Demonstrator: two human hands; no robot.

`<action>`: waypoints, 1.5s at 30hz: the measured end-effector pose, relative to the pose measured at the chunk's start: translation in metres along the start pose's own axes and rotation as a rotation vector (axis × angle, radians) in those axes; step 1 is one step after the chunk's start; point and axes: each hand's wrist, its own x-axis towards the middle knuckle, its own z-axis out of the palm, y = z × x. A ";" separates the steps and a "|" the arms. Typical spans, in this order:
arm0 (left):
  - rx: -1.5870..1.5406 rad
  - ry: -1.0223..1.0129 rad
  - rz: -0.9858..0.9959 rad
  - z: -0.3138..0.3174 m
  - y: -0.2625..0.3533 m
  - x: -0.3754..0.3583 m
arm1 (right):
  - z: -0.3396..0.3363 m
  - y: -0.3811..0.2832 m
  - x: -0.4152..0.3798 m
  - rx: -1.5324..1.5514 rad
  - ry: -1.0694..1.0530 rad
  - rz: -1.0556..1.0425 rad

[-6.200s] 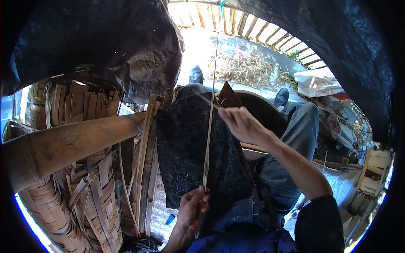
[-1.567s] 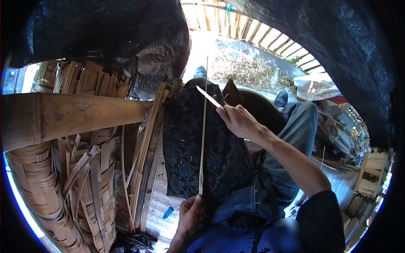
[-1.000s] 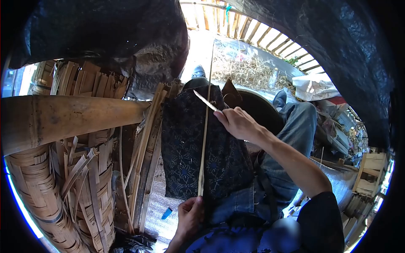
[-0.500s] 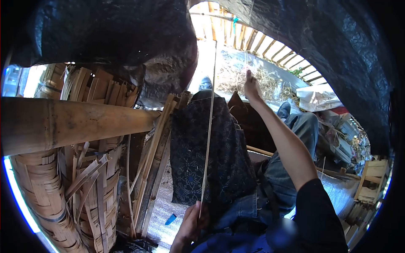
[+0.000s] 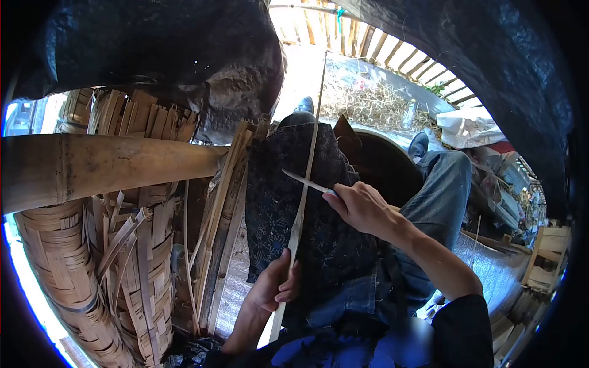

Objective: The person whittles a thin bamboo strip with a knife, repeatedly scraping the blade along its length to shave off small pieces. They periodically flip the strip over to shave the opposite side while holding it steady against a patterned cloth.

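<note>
The left hand (image 5: pixel 274 283) pinches the strip (image 5: pixel 313 144), which runs from 6 towards 12 o'clock over the cloth (image 5: pixel 270 202); the right hand (image 5: pixel 368 211) clasps the knife (image 5: pixel 298 178) across it. A slip towards 6 could cut the left hand; too steep an edge might sever the strip.

Bright daylight (image 5: pixel 296 69) between dark plastic sheets (image 5: pixel 153 49), a slatted fence (image 5: pixel 378 46) behind scattered straw (image 5: pixel 373 104).
</note>
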 end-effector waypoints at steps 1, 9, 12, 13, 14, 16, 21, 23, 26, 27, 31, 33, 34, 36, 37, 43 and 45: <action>-0.153 -0.106 -0.037 -0.003 -0.001 -0.001 | 0.001 0.000 0.003 0.003 -0.010 -0.001; -0.396 -0.152 0.001 0.003 -0.012 -0.004 | 0.007 0.001 0.013 0.025 -0.035 -0.029; -0.356 -0.098 0.013 0.006 -0.013 -0.007 | 0.005 -0.008 0.015 -0.029 -0.068 -0.008; -0.349 -0.088 0.019 0.008 -0.014 -0.008 | 0.007 -0.009 0.016 -0.030 -0.074 -0.006; -0.342 -0.077 0.024 0.008 -0.015 -0.009 | 0.009 -0.010 0.017 -0.050 -0.059 -0.012; -0.340 -0.075 0.025 0.008 -0.015 -0.010 | 0.010 -0.012 0.017 -0.071 -0.047 -0.016; -0.342 -0.109 0.015 0.005 -0.027 -0.013 | 0.013 -0.009 0.030 -0.102 0.025 0.065; -0.385 -0.136 0.012 0.004 -0.033 -0.021 | 0.009 -0.006 0.038 -0.083 0.021 0.068; -0.417 -0.156 0.019 0.002 -0.036 -0.022 | 0.009 -0.004 0.040 -0.075 -0.016 0.092; -0.436 -0.166 0.024 0.001 -0.037 -0.023 | 0.009 -0.001 0.042 -0.086 -0.007 0.088; -0.367 -0.100 0.013 -0.001 -0.050 -0.042 | 0.008 0.017 0.058 -0.102 0.077 0.013; -0.383 -0.081 0.019 -0.001 -0.056 -0.047 | 0.002 0.016 0.062 -0.116 -0.004 -0.040; -0.380 -0.087 0.023 0.000 -0.057 -0.049 | -0.002 0.013 0.064 -0.128 -0.074 0.022; -0.325 -0.027 0.022 0.003 -0.059 -0.054 | 0.004 0.027 0.075 -0.164 -0.041 0.005; -0.323 -0.035 0.030 0.004 -0.062 -0.057 | 0.007 0.035 0.082 -0.189 -0.014 -0.007; -0.498 -0.034 -0.008 -0.008 -0.095 -0.088 | 0.003 0.099 0.159 -0.363 0.001 0.103; -0.410 0.144 -0.001 -0.009 -0.100 -0.090 | -0.013 0.133 0.181 -0.422 0.048 0.228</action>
